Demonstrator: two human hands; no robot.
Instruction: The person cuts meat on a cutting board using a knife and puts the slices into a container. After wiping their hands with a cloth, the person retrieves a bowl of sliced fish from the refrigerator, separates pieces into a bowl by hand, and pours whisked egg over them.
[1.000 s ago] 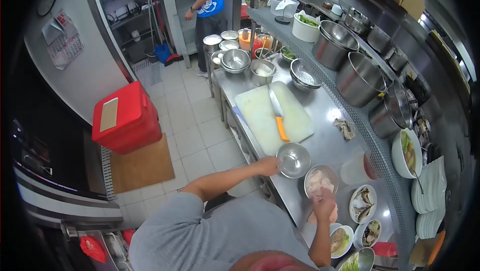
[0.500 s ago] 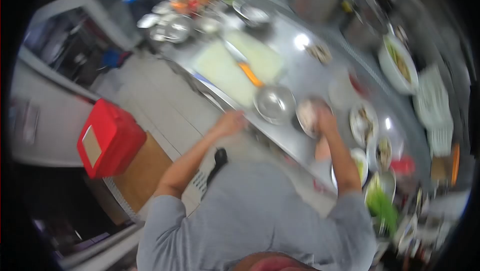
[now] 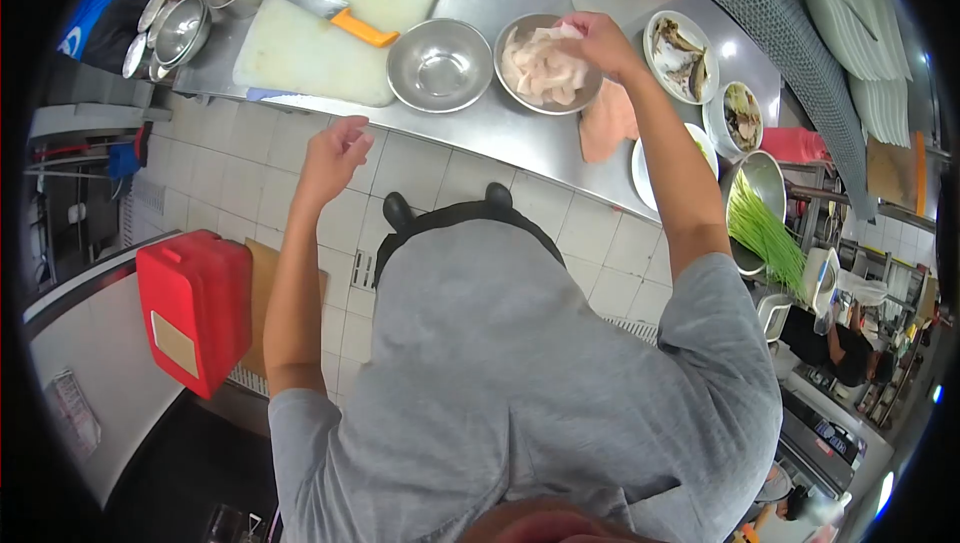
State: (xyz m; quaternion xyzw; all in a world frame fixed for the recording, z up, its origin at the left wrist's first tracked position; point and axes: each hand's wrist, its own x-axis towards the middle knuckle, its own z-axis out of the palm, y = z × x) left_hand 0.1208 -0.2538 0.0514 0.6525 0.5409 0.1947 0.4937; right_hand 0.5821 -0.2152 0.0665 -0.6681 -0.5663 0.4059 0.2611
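Note:
My right hand (image 3: 597, 43) is over the right side of a metal bowl (image 3: 508, 95) of pale sliced meat (image 3: 545, 68), its fingers pinched on a pale slice. Just left of that bowl stands a metal bowl (image 3: 440, 66) with nothing in it. My left hand (image 3: 338, 155) hangs in front of the counter edge, fingers apart, holding nothing. A knife with an orange handle (image 3: 365, 29) lies on the white cutting board (image 3: 300, 58). Beside the meat bowl, partly behind my right forearm, lies a flat pinkish piece (image 3: 607, 123).
Dishes of food (image 3: 682, 58) and a bowl with long green stalks (image 3: 762, 233) line the right side. Metal bowls (image 3: 181, 33) stand at upper left. A red container (image 3: 195, 313) is at left. Other people (image 3: 850, 353) are at far right.
The view has turned and sharpened, with the counter now higher in the picture. My right hand is still at the meat bowl; my left hand is raised, away from the counter edge.

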